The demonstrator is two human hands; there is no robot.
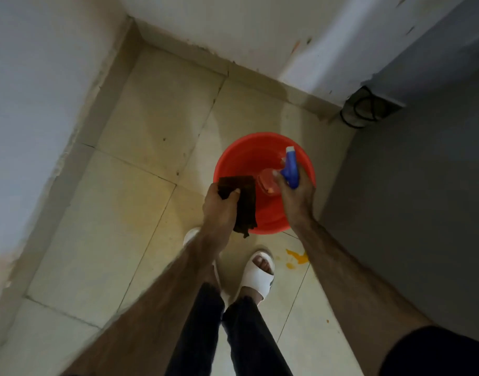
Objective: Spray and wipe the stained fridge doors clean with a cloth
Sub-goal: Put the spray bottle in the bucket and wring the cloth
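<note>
Here, mid-frame over the red bucket (249, 158), the left hand (219, 210) clutches a dark cloth (246, 207), limp and easily bunched; the right hand (296, 198) grips the spray bottle (290, 169) by its neck, light-looking, rigid plastic.

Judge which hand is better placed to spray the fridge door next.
Right. The right hand already holds the spray bottle over the red bucket, nearest the grey fridge; the left hand holds the cloth.

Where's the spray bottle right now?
In the head view, the spray bottle sits right of centre in the right hand, over the red bucket, beside the dark cloth.
</note>
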